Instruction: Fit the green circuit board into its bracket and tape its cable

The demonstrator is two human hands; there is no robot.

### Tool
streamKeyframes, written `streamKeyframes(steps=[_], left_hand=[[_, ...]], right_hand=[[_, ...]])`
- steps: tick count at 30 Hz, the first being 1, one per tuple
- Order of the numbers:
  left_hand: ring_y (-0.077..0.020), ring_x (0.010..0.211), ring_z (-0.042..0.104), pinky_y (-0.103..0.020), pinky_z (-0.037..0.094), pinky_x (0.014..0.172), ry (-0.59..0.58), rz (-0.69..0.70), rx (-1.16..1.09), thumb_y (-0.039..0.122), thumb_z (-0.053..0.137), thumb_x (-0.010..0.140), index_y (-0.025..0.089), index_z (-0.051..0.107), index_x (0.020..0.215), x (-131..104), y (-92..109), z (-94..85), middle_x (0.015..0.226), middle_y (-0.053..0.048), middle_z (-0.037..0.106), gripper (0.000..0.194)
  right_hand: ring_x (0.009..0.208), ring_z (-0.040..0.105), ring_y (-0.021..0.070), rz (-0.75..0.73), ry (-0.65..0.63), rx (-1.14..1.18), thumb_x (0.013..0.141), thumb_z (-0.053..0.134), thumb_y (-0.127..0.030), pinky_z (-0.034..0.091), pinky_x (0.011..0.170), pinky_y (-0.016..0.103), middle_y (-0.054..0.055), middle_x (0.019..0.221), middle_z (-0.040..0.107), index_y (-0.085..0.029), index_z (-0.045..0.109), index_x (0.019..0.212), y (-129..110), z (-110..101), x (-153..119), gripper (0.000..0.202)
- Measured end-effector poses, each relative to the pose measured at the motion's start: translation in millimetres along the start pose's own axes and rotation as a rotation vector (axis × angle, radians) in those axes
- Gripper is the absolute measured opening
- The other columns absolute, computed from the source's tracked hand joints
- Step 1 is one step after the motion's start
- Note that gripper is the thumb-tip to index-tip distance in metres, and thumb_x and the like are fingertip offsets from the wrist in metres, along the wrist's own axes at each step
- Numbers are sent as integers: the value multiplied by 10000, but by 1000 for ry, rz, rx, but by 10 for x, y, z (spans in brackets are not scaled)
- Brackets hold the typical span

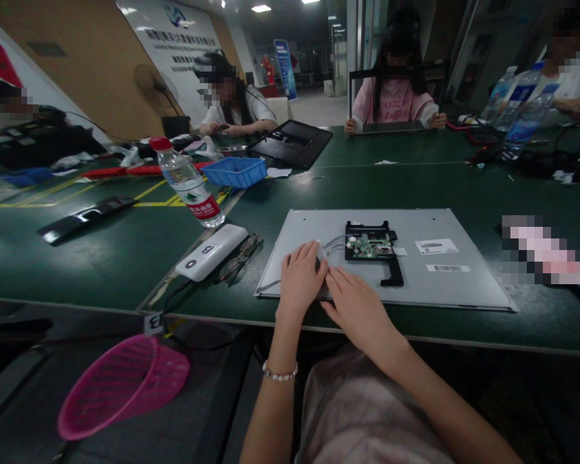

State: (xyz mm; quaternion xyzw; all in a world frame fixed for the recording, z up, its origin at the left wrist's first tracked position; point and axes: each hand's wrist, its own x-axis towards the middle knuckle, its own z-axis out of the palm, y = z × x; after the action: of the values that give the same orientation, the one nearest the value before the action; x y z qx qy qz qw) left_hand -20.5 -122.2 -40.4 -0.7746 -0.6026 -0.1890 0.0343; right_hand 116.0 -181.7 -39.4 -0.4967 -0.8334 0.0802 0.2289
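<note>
A grey flat display panel (444,232) lies face down on the table before me. On its back sit a green circuit board (370,246) and a black plastic bracket (393,274); grey wires (336,245) run from the board towards my left hand (299,277). That hand is curled over the panel's left part, closed around a small pale piece (321,252) mostly hidden by its fingers. Beside it, my right hand (357,303) rests at the panel's front edge, its fingers stretched out and their tips touching the left hand near its thumb.
To the left are a white power bank (212,251), glasses (240,258), a water bottle (188,183) and a blue tray (236,173). A pink basket (125,386) hangs below the table edge. Opposite, a person holds a dark frame (352,96). Bottles (524,122) stand far right.
</note>
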Motion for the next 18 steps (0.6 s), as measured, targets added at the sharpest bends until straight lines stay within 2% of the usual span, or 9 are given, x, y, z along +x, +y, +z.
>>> streamKeyframes(steps=[7,11,14,17,18], left_hand=[[-232,1213,523,-404,398,1022,44,-15,-106,282,445,939,218,562,1188,10,-35,1,1311,-73,572,283],[-229,1209,526,-408,410,1035,106,10,-192,258,444,937,196,564,1184,23,-54,-1,1290,-85,581,281],[-228,1235,504,-418,393,1066,181,20,-239,230,459,923,193,552,1201,25,-51,-9,1294,-95,568,295],[-223,1246,492,-424,387,1080,216,33,-262,209,457,920,203,564,1175,16,-26,-26,1302,-91,554,277],[-221,1247,491,-425,387,1080,218,46,-265,203,456,919,209,568,1165,12,-14,-30,1300,-85,554,271]], right_hand=[[1253,498,268,-13,66,180,920,488,-242,407,1065,428,159,1326,564,-90,571,1265,96,-46,-28,386],[1183,560,229,19,146,333,940,436,-265,437,1040,388,103,1296,596,-159,618,1216,231,-214,-95,347],[1160,575,225,93,266,363,941,426,-275,446,1021,392,76,1253,627,-207,652,1157,438,-427,-155,320],[1092,607,243,187,329,286,907,466,-266,454,987,414,78,1159,671,-212,668,1113,760,-621,-196,293],[1064,616,253,223,313,244,890,485,-263,461,965,424,82,1134,679,-205,675,1093,882,-671,-198,285]])
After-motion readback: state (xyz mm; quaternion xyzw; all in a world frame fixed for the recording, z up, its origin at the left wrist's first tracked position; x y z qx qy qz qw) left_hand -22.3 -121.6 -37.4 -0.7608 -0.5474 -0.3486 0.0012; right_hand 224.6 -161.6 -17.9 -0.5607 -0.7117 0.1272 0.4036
